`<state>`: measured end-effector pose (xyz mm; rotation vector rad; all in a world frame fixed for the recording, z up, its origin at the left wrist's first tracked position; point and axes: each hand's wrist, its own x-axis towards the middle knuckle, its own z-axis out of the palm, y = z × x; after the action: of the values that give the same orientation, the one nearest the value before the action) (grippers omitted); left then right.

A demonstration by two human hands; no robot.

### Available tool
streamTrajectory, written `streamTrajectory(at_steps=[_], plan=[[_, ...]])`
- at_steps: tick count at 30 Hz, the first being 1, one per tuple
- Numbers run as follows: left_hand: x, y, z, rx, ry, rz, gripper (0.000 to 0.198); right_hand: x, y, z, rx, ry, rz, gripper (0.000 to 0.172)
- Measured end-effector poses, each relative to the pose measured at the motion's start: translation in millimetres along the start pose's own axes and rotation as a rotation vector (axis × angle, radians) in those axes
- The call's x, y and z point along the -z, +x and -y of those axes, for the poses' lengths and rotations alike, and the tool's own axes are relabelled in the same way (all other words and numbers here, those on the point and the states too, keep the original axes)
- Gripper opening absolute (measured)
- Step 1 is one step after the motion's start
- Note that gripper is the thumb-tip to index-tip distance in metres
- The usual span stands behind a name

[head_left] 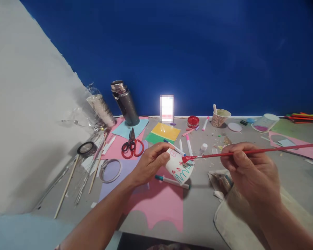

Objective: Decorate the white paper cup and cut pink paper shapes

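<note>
My left hand grips a white paper cup, tilted on its side, with red marks, a pink grid and teal zigzag lines on it. Between the thumb and fingers of my right hand is a long red paintbrush. Its red-loaded bristles touch or nearly touch the cup's side. Below the cup lies a teal marker; a blue-capped marker is just behind it. An open jar of red paint stands further back.
Red-handled scissors, a tape roll and black tape lie left. Behind them are a dark flask and stacked cups. A patterned cup stands back right, near a whitish cloth. Pink paper lies in front.
</note>
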<state>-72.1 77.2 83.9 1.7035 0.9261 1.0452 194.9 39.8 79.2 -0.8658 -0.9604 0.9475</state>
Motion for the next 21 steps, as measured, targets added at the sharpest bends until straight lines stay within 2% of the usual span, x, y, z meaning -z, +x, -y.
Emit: streamTrajectory(at_steps=[11, 21], plan=[[-1.3, -0.3, -0.3, 0.029, -0.087, -0.020, 0.035, 1.8, -5.5, 4.0, 0.016, -0.004, 0.062, 0.016], [1.5, 1.4, 4.4, -0.022, -0.123, 0.012, 0.030, 6.6, -2.4, -2.0, 0.019, -0.011, 0.106, 0.015]])
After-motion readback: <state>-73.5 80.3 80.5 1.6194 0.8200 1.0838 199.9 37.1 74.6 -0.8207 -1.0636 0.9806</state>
